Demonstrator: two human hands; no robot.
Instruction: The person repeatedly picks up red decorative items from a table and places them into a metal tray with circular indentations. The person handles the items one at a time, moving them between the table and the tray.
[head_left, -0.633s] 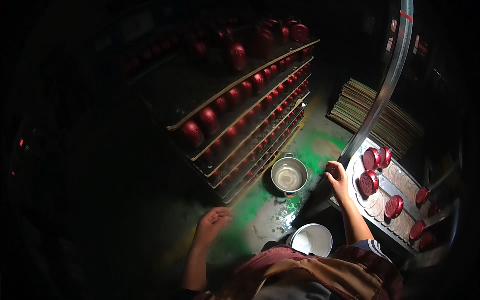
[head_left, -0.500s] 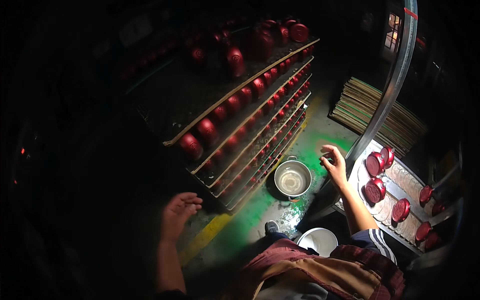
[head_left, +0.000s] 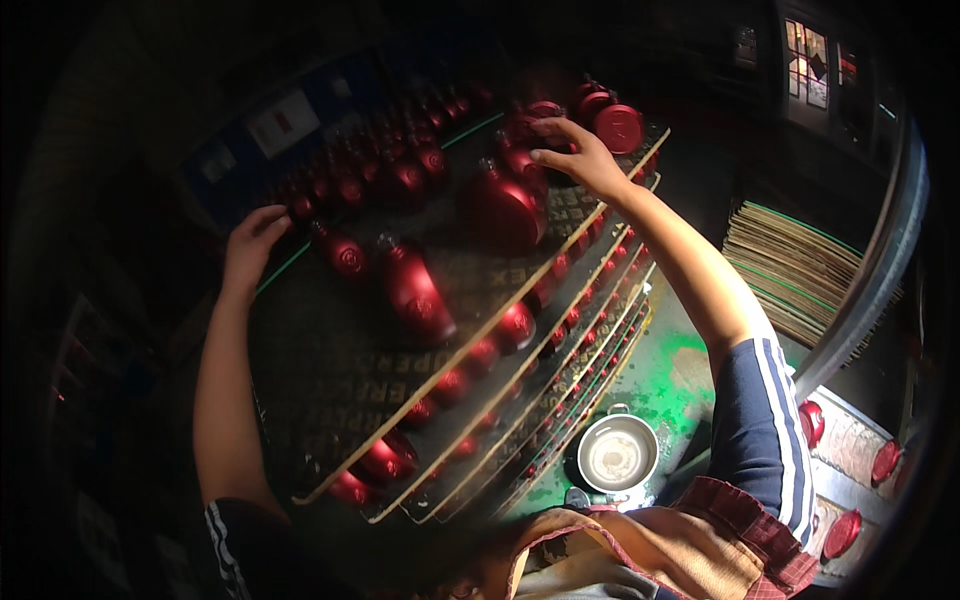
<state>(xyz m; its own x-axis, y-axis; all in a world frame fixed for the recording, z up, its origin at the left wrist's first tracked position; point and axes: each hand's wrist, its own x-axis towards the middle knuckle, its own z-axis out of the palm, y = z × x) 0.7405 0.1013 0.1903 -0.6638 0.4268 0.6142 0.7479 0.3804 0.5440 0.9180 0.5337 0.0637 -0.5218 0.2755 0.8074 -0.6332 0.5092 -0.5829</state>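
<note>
On the top board of a stacked rack stand many glossy red bottles. My right hand point(head_left: 585, 163) reaches over the far right, thumb and index finger apart, beside a large round red bottle point(head_left: 505, 208) and a smaller red bottle point(head_left: 522, 158). Whether it touches either is unclear. At the board's far left edge, my left hand point(head_left: 258, 240) has its fingers drawn close to the thumb, near a small red bottle point(head_left: 302, 208). Anything between those fingertips is hidden. Between my arms are a tall red bottle point(head_left: 418, 292) and a smaller tilted one point(head_left: 346, 256), both blurred.
Lower boards point(head_left: 520, 380) hold more red bottles. On the green-stained floor is a metal pot point(head_left: 617, 455). To the right are stacked boards point(head_left: 790, 265), a curved metal post point(head_left: 885, 270) and a bench point(head_left: 850, 470) with round red pieces point(head_left: 842, 535).
Both hands have moved up and forward from beside the rack to over its top board. The view has shifted toward the rack, and the white bucket has left the picture.
</note>
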